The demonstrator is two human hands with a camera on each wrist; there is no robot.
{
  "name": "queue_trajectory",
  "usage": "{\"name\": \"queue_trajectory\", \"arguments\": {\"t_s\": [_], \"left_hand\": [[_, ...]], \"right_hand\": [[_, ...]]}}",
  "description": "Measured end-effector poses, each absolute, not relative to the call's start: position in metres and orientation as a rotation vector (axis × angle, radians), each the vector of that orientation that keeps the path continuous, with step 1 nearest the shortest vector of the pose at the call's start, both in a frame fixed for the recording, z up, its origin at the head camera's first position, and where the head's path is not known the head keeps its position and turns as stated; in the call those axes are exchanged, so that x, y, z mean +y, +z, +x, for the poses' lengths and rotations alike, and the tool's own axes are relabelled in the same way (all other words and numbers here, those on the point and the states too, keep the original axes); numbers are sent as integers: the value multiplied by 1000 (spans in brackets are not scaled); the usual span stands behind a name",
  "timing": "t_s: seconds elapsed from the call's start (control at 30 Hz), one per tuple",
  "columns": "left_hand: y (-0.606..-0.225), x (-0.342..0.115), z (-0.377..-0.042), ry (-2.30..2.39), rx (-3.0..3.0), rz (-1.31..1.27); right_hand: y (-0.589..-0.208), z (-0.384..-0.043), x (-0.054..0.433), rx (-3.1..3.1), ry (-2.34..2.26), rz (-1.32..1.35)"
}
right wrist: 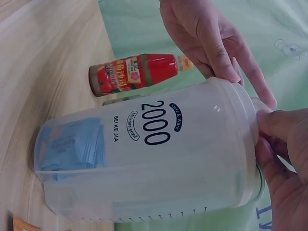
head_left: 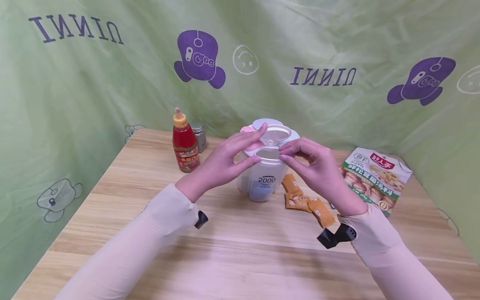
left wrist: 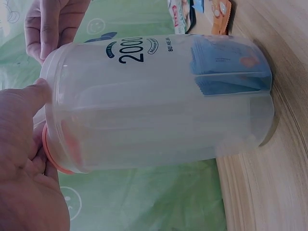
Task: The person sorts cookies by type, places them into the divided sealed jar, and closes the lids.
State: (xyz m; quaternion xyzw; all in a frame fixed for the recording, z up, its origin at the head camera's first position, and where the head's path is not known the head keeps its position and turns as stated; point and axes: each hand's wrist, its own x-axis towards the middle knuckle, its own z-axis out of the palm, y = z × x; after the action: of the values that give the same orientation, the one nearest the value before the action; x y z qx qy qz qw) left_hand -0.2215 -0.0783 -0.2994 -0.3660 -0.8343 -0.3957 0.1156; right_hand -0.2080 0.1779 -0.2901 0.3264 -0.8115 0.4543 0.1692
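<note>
A clear plastic storage container [head_left: 264, 179], marked 2000, stands upright on the table with one lid flap [head_left: 276, 135] raised. My left hand [head_left: 228, 160] reaches across the lid from the left. Its thumb rests at the front rim and its straight index finger touches the raised flap. At the opening's right side, my right hand [head_left: 315, 164] pinches the lid's edge between thumb and bent fingers; anything smaller between those fingertips is hidden. Blue sachets [right wrist: 72, 144] lie in the bottom of one compartment. Several orange sachets [head_left: 298, 201] are on the table beside the container, below my right hand.
A red sauce bottle [head_left: 185, 143] with a yellow cap stands at the back left, with a small jar [head_left: 200, 137] behind it. A green and white food package [head_left: 376, 177] lies at the right. Green printed cloth [head_left: 150, 75] hangs behind the table [head_left: 240, 262].
</note>
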Motion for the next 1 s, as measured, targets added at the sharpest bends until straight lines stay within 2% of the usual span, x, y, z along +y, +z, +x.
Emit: {"name": "queue_trajectory", "arguments": {"t_s": [0.37,0.57,0.7,1.0], "left_hand": [[-297,-75,-226,-1137,-2416,-1111],[-299,-76,-223,-1159,-2440,-1073],[-301,-77,-222,-1168,-2433,-1066],[-300,-76,-223,-1176,-2434,-1061]], "right_hand": [[-290,-199,211,-2175,1390,873],[-296,-198,244,-2346,1299,559],[-312,-205,267,-2580,1049,447],[-362,-222,318,-3077,715,498]]}}
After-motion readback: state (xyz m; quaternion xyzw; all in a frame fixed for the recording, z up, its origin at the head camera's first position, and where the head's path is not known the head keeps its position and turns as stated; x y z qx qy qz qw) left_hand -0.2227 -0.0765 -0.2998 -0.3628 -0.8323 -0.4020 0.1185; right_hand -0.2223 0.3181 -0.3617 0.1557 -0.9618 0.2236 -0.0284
